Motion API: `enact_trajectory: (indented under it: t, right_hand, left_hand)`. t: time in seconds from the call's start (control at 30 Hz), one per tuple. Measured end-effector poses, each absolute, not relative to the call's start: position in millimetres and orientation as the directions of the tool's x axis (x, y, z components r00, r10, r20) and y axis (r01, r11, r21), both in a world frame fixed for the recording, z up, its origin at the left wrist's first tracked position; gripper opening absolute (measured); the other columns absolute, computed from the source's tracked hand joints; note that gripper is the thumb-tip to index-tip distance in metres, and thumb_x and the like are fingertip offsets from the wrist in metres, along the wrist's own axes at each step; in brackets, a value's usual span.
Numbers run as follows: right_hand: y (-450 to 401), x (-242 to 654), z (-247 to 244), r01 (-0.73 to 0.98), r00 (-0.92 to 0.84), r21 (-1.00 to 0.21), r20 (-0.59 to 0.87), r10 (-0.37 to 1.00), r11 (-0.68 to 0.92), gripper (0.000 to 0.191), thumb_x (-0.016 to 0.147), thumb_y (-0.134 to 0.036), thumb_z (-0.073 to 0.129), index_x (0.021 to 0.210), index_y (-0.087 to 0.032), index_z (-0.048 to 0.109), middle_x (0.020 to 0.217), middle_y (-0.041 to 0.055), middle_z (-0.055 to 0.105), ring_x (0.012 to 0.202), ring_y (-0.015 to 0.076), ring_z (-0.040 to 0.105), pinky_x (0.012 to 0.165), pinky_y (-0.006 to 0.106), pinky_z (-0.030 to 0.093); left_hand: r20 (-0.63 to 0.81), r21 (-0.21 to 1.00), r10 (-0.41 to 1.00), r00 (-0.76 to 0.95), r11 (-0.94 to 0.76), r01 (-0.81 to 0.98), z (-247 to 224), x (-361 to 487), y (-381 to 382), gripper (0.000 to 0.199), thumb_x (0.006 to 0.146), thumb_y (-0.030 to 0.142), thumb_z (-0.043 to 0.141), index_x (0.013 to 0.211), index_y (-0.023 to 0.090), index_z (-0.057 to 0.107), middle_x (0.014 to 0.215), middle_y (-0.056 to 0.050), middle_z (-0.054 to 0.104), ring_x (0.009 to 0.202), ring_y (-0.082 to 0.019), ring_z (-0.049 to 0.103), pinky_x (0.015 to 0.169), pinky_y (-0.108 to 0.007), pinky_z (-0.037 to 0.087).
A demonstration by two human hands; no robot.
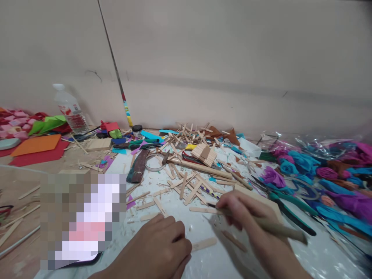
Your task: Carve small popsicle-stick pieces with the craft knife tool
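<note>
My left hand (162, 248) is closed low on the white work surface (136, 232). One end of a flat wooden craft stick (205, 244) meets its curled fingers, and the rest points right. In my right hand (250, 221) is a carving tool with a thick wooden handle (286, 229); its thin dark tip points left, above a loose craft stick (202, 210). The exact shape of the blade is hard to make out. A dark wood sliver (234, 241) lies between my hands. Behind them, craft sticks (188, 190) and shavings are scattered.
A hammer (200, 167) lies across the middle, beside a tape roll (155, 162). Green-handled pliers (290, 211) and crepe paper flowers (314, 162) are at right. A water bottle (71, 110) stands back left, near coloured paper (37, 149). A pixelated screen (87, 221) is at left.
</note>
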State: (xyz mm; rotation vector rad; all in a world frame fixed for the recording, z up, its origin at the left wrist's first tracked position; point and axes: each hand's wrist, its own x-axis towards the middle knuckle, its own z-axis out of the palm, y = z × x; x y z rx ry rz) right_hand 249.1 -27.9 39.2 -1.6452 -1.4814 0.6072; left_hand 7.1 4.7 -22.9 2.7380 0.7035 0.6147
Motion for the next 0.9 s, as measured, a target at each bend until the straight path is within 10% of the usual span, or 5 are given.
enact_trajectory:
  t: [0.13,0.27,0.5,0.9]
  right_hand:
    - [46,271,79,0.856,0.092,-0.509,0.325,0.941,0.093,0.057,0.115,-0.052,0.038,0.078,-0.022,0.070,0.094,0.0054,0.075,0.092,0.0235,0.071,0.086,0.037,0.057]
    - [147,279,103,0.942,0.053,-0.329,0.318,0.947,0.057,0.038,0.105,-0.038,0.071,0.138,-0.021,0.068,0.141,0.0117,0.069,0.116,0.0274,0.072,0.096,0.050,0.063]
    - [238,265,107,0.989,0.095,-0.132,0.214,0.972,-0.067,0.040,0.104,-0.037,0.072,0.140,-0.019,0.067,0.141,0.0127,0.069,0.117,0.0283,0.072,0.096,0.050,0.062]
    - [239,255,119,0.925,0.213,-0.365,0.255,0.943,-0.110,0.040,0.104,-0.037,0.072,0.139,-0.020,0.067,0.142,0.0125,0.068,0.117,0.0281,0.072,0.097,0.050,0.063]
  left_hand:
    - [0.322,0.295,0.486,0.813,-0.867,0.401,-23,8,8,0.011,0.099,0.018,0.069,0.089,0.022,0.065,0.091,0.001,0.068,0.079,-0.018,0.058,0.070,-0.034,0.036]
    - [0.330,0.283,0.472,0.818,-0.876,0.391,-25,9,10,0.012,0.097,0.020,0.072,0.088,0.022,0.065,0.090,0.002,0.068,0.077,-0.017,0.056,0.068,-0.033,0.034]
    - [0.475,0.197,0.423,0.772,-0.906,0.376,-38,14,14,0.019,0.098,0.025,0.075,0.083,0.022,0.063,0.083,0.003,0.064,0.072,-0.015,0.053,0.064,-0.033,0.031]
    - [0.427,0.195,0.437,0.792,-0.899,0.392,-32,14,21,0.019,0.101,0.029,0.071,0.084,0.020,0.069,0.085,0.000,0.067,0.076,-0.016,0.055,0.066,-0.032,0.031]
